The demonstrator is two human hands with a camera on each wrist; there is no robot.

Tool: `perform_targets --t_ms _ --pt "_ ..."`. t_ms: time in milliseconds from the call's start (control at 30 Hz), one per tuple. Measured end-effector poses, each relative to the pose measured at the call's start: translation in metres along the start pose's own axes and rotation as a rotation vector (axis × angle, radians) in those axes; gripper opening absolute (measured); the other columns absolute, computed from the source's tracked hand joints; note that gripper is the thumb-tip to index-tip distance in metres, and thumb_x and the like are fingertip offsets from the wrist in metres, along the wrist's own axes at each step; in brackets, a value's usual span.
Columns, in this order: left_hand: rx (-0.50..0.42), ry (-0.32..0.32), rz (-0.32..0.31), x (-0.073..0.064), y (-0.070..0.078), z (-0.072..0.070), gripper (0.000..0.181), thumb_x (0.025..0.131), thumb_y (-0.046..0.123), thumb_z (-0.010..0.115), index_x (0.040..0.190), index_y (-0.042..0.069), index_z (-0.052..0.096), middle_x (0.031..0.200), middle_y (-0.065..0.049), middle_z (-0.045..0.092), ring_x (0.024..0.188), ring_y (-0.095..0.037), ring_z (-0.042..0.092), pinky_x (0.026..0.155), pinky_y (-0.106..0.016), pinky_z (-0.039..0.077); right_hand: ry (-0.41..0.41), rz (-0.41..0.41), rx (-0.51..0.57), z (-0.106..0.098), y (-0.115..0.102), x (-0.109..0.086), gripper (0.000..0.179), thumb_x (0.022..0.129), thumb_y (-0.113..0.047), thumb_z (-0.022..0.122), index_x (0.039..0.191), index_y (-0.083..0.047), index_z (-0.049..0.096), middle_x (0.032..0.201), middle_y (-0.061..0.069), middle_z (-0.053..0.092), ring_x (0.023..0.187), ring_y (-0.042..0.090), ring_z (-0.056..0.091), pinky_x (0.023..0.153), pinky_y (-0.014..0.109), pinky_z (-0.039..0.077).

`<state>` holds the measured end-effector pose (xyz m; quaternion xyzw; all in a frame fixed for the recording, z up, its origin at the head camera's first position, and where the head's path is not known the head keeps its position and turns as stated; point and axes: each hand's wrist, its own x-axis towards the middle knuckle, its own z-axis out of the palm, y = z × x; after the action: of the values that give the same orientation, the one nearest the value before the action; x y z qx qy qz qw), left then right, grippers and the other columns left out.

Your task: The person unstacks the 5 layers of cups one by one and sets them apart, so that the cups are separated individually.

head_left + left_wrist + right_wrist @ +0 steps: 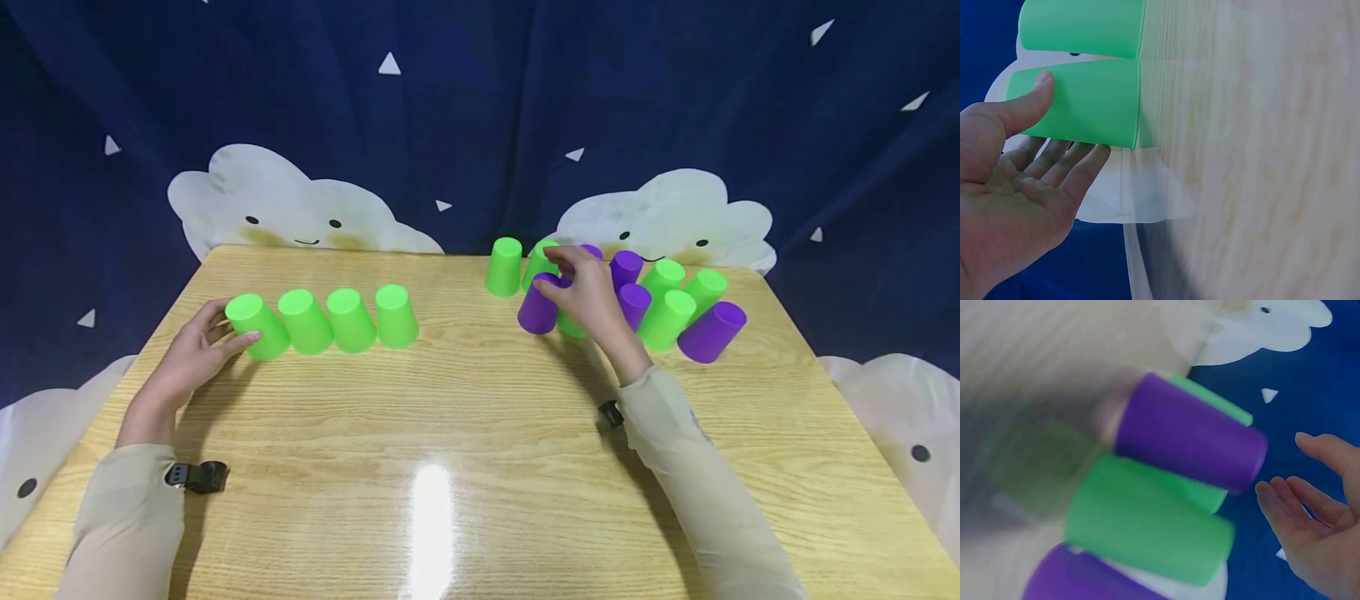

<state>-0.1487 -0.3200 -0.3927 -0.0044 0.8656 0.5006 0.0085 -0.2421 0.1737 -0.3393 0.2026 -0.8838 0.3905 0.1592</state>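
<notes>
A row of several upside-down green cups stands at the left of the table. My left hand holds the leftmost green cup, its thumb lying on the near side and its fingers along the far side. At the right my right hand is over a group of upside-down cups, beside a purple cup. In the right wrist view, a gap shows between the spread thumb and fingers and the top of the purple cup. That hand holds nothing.
Green cups stand at the back, left of my right hand. More green cups and purple cups crowd to its right, some partly hidden. The wooden table ends at a dark blue curtain with cloud prints.
</notes>
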Motion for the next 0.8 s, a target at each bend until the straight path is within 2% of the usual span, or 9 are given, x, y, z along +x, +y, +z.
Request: perform_targets --t_ms 100,233,500,633,800 --pt "-0.002 0.002 0.002 0.0 -0.001 -0.001 0.071 0.099 0.026 0.062 0.152 0.002 0.021 0.153 -0.029 0.025 0.139 -0.049 0.025 0.11 -0.063 0.024 -0.005 -0.018 0.061 0.004 -0.014 0.006 0.042 0.081 0.003 0.077 0.12 0.01 0.063 0.118 0.023 0.062 0.109 0.036 0.062 0.093 0.038 0.052" --pt "-0.005 0.003 0.004 -0.001 -0.002 -0.001 0.071 0.099 0.026 0.061 0.152 0.001 0.021 0.153 -0.03 0.025 0.139 -0.05 0.024 0.11 -0.063 0.023 -0.026 -0.063 0.139 0.02 -0.036 0.013 0.041 0.081 0.004 0.076 0.12 0.01 0.063 0.115 0.024 0.062 0.108 0.034 0.062 0.093 0.037 0.052" --pt "0.004 0.005 0.002 -0.002 -0.003 -0.002 0.07 0.099 0.027 0.061 0.152 0.002 0.022 0.152 -0.03 0.026 0.138 -0.051 0.026 0.109 -0.063 0.024 -0.173 -0.077 0.244 0.075 -0.085 0.026 0.041 0.083 0.001 0.076 0.121 0.008 0.063 0.117 0.019 0.063 0.112 0.029 0.061 0.097 0.026 0.048" --pt "0.009 0.006 0.004 -0.001 -0.003 -0.002 0.07 0.099 0.028 0.061 0.152 0.003 0.023 0.152 -0.029 0.027 0.138 -0.049 0.027 0.11 -0.061 0.026 -0.275 -0.073 0.228 0.107 -0.099 0.03 0.042 0.085 -0.003 0.076 0.123 0.007 0.062 0.12 0.018 0.062 0.113 0.027 0.061 0.097 0.024 0.047" --pt "0.012 0.001 0.007 0.0 -0.001 -0.001 0.069 0.099 0.027 0.061 0.152 0.003 0.023 0.151 -0.028 0.028 0.139 -0.048 0.027 0.109 -0.06 0.027 -0.368 -0.047 0.127 0.134 -0.102 0.029 0.046 0.085 -0.011 0.078 0.126 0.003 0.062 0.124 0.013 0.062 0.111 0.023 0.062 0.094 0.024 0.049"
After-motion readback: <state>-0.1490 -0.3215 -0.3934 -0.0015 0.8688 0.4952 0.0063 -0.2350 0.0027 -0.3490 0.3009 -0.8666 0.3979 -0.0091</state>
